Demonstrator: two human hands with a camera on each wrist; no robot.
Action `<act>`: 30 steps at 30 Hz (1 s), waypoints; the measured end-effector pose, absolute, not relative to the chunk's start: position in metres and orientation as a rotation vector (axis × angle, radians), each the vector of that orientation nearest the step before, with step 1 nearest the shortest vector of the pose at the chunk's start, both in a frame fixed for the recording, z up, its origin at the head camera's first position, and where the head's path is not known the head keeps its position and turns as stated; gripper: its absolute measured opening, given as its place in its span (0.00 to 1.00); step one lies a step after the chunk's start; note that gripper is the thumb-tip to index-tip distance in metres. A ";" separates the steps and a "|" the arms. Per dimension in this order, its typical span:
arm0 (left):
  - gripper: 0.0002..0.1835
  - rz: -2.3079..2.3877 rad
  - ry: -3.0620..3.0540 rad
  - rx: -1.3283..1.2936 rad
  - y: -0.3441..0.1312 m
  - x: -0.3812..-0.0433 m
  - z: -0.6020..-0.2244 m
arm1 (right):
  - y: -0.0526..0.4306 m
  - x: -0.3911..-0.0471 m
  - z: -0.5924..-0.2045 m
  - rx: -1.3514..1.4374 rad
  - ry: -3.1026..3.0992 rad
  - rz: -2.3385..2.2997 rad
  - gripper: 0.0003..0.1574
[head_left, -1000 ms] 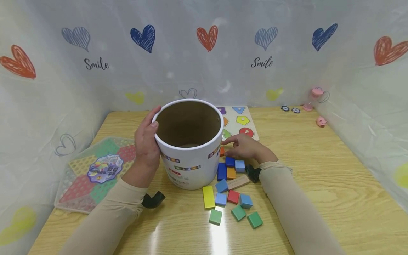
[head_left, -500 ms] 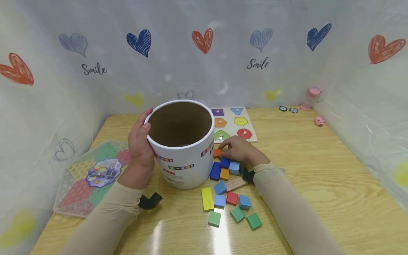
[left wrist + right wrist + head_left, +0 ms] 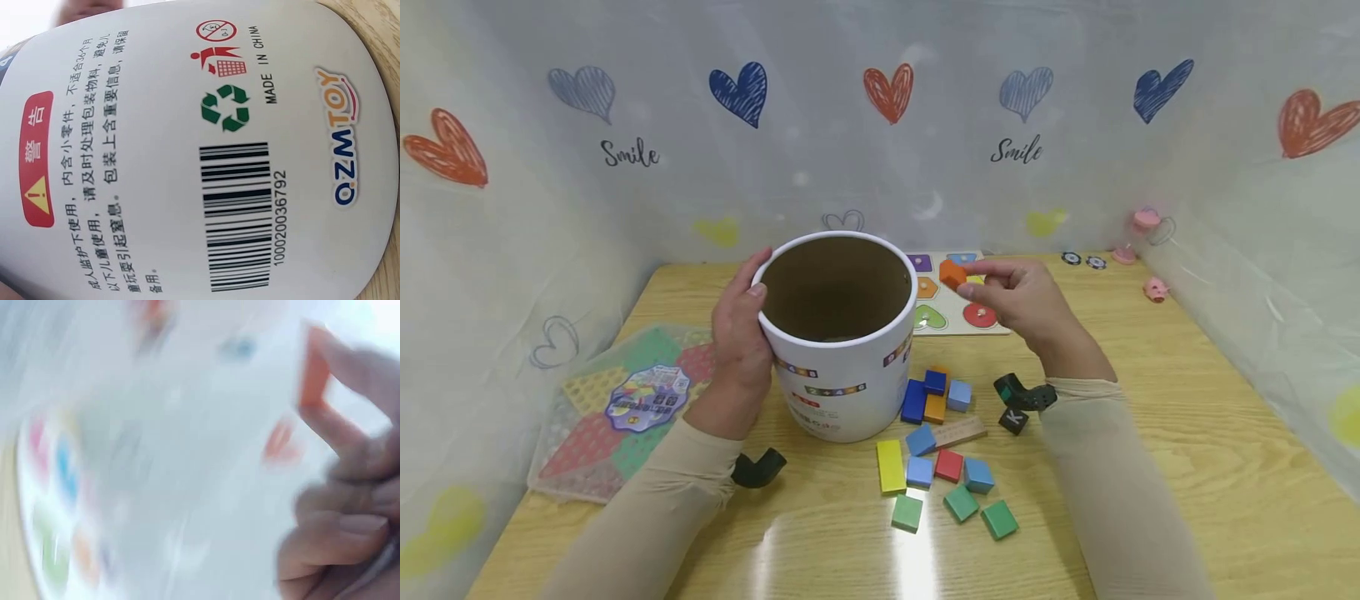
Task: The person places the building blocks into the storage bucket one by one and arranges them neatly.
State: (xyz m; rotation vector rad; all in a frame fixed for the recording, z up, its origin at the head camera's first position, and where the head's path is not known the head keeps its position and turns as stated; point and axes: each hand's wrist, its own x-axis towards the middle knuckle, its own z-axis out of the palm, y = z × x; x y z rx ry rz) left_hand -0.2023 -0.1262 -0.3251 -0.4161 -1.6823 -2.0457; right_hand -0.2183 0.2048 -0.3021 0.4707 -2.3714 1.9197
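A white round bucket [image 3: 842, 392] with printed sums stands on the table, its inside dark. My left hand [image 3: 741, 346] holds it at the left, fingers round the far side and thumb at the rim. Its printed wall [image 3: 169, 156] fills the left wrist view. My right hand [image 3: 1033, 308] pinches an orange block [image 3: 952, 274] between thumb and index finger, raised to the right of the bucket's rim. In the blurred right wrist view the orange block [image 3: 314, 369] shows at the fingertips, with the other fingers curled in.
Several coloured blocks [image 3: 948, 465] lie right of the bucket, beside a wooden strip [image 3: 960, 432] and a black letter cube [image 3: 1013, 420]. A shape puzzle board [image 3: 955, 321] lies behind. A clear case [image 3: 580, 446] is at the left; a pink pig [image 3: 1156, 288] and hourglass [image 3: 1146, 233] stand far right.
My right hand has picked up the orange block from beside the bucket and lifted it up and to the right. The black letter cube has come into view. My left hand keeps its hold.
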 end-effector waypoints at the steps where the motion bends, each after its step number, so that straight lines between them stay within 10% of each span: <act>1: 0.26 -2.042 -1.687 -0.420 -0.126 -0.203 -0.325 | 0.200 -0.211 -0.295 0.507 -2.249 2.009 0.19; 12: 0.26 -2.035 -1.691 -0.412 -0.125 -0.202 -0.326 | 0.144 -0.174 -0.274 0.618 -2.173 2.029 0.25; 30: 0.25 -2.019 -1.734 -0.387 -0.125 -0.201 -0.328 | 0.211 -0.207 -0.297 0.676 -3.006 1.595 0.33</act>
